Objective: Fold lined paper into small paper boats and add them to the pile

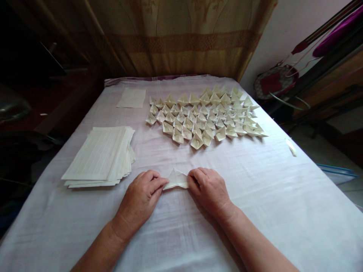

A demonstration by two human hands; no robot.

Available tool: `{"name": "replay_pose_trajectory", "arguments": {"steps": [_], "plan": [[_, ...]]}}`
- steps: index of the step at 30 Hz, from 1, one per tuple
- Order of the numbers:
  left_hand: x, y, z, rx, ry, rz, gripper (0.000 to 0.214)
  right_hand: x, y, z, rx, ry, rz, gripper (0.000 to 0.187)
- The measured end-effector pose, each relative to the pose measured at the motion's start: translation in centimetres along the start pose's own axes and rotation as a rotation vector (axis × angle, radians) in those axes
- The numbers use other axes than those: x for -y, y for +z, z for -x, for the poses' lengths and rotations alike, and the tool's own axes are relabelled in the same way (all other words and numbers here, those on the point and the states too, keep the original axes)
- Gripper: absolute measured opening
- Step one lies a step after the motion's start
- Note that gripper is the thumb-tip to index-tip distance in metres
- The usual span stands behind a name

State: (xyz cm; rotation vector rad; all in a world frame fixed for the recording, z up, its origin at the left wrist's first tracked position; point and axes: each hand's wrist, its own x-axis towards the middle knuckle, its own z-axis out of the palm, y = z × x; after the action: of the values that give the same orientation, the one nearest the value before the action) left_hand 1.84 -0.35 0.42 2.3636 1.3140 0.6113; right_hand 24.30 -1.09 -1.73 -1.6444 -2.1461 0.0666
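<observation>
A small folded white paper piece (176, 179) lies on the white cloth near me. My left hand (141, 196) pinches its left end with fingers curled. Its right end is pinched by my right hand (208, 189), fingers closed too. Beyond them, several finished folded paper boats (207, 115) sit packed together in rows at the middle of the cloth.
A stack of lined white sheets (99, 156) lies to the left. One loose sheet (132, 98) lies at the far left of the cloth (269, 196). A paper scrap (291, 147) sits near the right edge. A curtain hangs behind; dark furniture stands on both sides.
</observation>
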Motion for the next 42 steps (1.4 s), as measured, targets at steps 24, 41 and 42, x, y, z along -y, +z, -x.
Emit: {"name": "replay_pose_trajectory", "arguments": {"steps": [24, 41, 42], "plan": [[0.3, -1.5, 0.3, 0.115, -0.127, -0.135, 0.026, -0.2, -1.5, 1.9, 0.042, -0.072, -0.079, 0.023], [-2.1, -0.4, -0.7, 0.181, -0.336, -0.18, 0.007, -0.4, -1.1, 1.9, 0.053, -0.072, -0.124, 0.022], [-2.2, -0.4, -1.0, 0.202, -0.35, -0.18, 0.006, -0.4, -1.1, 1.9, 0.054, -0.071, -0.127, 0.022]]}}
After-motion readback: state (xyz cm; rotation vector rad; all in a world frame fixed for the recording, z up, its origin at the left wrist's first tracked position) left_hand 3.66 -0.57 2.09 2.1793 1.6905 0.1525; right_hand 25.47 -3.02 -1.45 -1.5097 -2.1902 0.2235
